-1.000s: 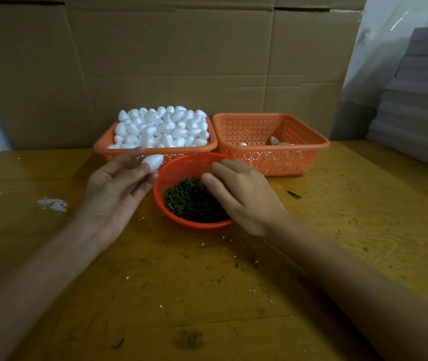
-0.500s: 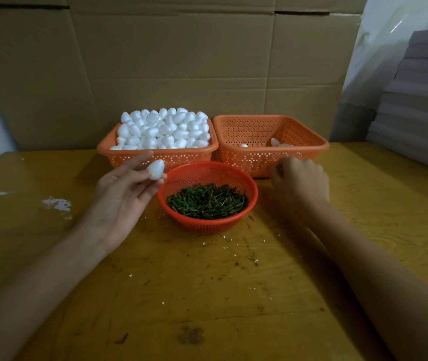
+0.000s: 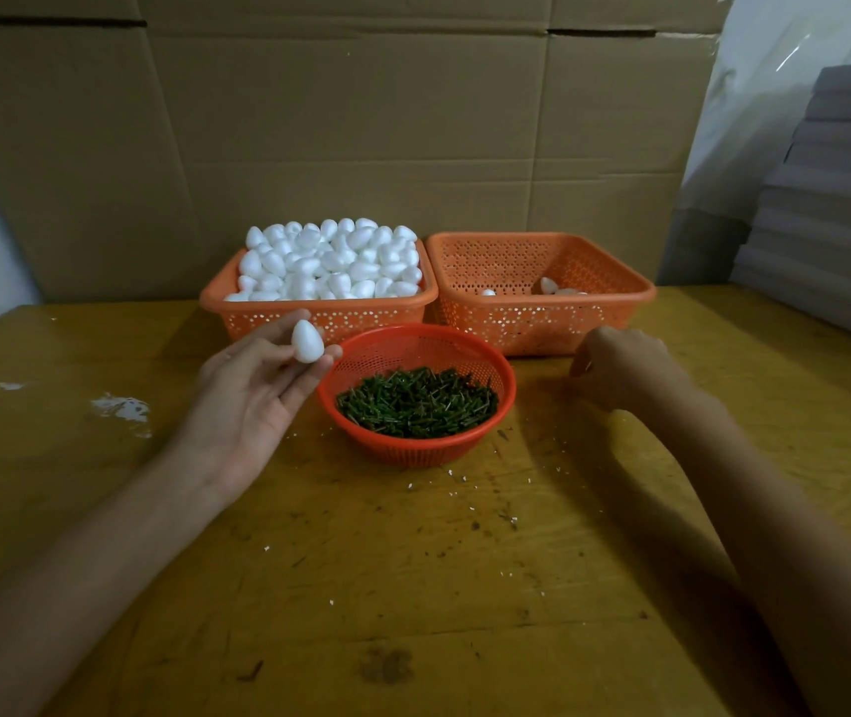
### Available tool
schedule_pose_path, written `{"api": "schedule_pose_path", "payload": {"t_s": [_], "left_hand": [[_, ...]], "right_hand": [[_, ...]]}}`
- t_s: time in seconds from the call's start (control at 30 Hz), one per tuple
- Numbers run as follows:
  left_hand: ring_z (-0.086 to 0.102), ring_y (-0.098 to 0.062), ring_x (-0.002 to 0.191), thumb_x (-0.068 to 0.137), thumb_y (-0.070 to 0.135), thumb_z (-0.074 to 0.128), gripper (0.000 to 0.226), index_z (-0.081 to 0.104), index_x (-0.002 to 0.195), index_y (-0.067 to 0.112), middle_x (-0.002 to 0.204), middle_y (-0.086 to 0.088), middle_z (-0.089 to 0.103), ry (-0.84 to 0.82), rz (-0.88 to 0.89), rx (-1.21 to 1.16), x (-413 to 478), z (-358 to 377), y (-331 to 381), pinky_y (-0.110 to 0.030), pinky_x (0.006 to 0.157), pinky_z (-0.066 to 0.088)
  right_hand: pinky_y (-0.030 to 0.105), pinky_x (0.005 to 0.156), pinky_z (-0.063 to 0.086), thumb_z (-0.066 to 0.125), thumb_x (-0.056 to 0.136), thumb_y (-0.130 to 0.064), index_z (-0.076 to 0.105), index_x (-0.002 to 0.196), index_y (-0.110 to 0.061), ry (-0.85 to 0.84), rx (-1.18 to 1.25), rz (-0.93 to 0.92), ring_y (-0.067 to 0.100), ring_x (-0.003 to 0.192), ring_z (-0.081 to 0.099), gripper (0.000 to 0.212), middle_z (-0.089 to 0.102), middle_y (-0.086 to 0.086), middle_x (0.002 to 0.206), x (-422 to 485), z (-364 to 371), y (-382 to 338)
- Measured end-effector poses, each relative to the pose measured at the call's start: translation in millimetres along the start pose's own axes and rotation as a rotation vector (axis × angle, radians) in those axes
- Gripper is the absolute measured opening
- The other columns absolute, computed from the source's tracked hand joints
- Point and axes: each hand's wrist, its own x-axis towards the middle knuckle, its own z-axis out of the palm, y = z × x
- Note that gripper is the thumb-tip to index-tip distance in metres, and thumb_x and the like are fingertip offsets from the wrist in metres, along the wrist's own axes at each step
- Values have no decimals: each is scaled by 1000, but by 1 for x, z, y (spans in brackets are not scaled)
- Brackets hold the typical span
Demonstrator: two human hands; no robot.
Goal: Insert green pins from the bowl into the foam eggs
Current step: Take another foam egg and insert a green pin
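My left hand (image 3: 252, 401) holds one white foam egg (image 3: 307, 342) upright at its fingertips, just left of the round orange bowl (image 3: 485, 354). A heap of green pins (image 3: 415, 403) fills that bowl at the middle of the table. My right hand (image 3: 620, 367) rests on the table right of the bowl, in front of the right basket. Its fingers are curled and turned away from me, so anything pinched in them is hidden. No pin shows in the egg.
Two square orange baskets stand behind the bowl: the left basket (image 3: 319, 315) is heaped with foam eggs (image 3: 330, 261), the right basket (image 3: 542, 313) holds a few. Cardboard sheets (image 3: 361, 137) form the back wall. Grey stacked boards (image 3: 837, 209) stand at right. Foam crumbs dot the wooden table (image 3: 413, 561).
My right hand left the bowl of pins and went right, to the table in front of the right basket. My left hand tipped the egg upright and lifted it slightly.
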Motion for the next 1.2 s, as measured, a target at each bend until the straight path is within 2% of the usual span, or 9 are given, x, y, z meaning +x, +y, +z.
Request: {"api": "schedule_pose_path", "payload": {"t_s": [0.07,0.17,0.33,0.5,0.67,0.8,0.87,0.97,1.2], "left_hand": [[76,-30,110,99,-5,51,28,72,115,5,109,-16,79,1,-11,-19,0,-1,0,-27,84,62],[75,-33,111,98,-7,50,34,81,98,8,111,-18,79,-1,-24,-49,-1,0,0,-28,83,63],[75,-33,111,96,-10,47,42,82,85,11,103,-15,79,-23,-5,-37,0,-1,0,-30,84,63],[75,-34,112,93,-14,44,44,79,82,11,100,-14,77,-47,7,-48,1,-4,-1,-31,86,63],[74,-35,113,85,-15,47,43,79,77,13,99,-14,78,-60,6,-72,2,-5,-2,-33,88,62],[74,-35,113,83,-16,45,43,77,75,13,98,-13,77,-71,12,-66,2,-6,-1,-33,89,62],[74,-35,113,85,-18,42,46,76,73,12,97,-12,77,-66,15,-56,2,-6,-1,-33,89,62],[75,-35,112,84,-18,43,46,75,72,12,97,-13,77,-58,18,-49,1,-5,-1,-33,89,62],[76,-33,108,87,-19,41,47,72,69,11,96,-12,76,-50,27,-16,0,-3,0,-32,89,62]], "right_hand": [[40,85,59,74,92,-21,73,116,-14,-31,-9,17,27,89,70,25,72,7,92,0,-2,2],[36,82,60,76,91,-15,78,101,-18,-49,-3,22,25,86,71,10,71,4,87,-1,-4,2],[43,90,58,70,95,-18,72,113,-16,6,-67,-37,30,101,68,18,70,10,111,-2,4,-4],[38,88,49,59,101,-16,62,123,-13,-12,-120,-96,31,111,64,23,66,11,125,-2,8,-7],[40,86,48,55,101,-12,62,117,-4,36,40,-116,36,105,65,20,66,18,123,-8,0,-11],[51,99,49,58,99,-10,61,127,-4,194,215,-243,39,124,58,29,57,21,142,-16,-9,-26],[47,92,52,61,97,-8,64,115,-9,338,340,-329,31,113,60,19,62,13,127,-20,-12,-37],[25,81,48,60,97,-5,63,106,-15,481,516,-508,11,93,58,14,62,-4,107,-32,-10,-58],[37,83,52,61,96,-5,68,108,-17,357,646,-674,10,96,61,18,66,-5,104,-44,15,-85]]}}
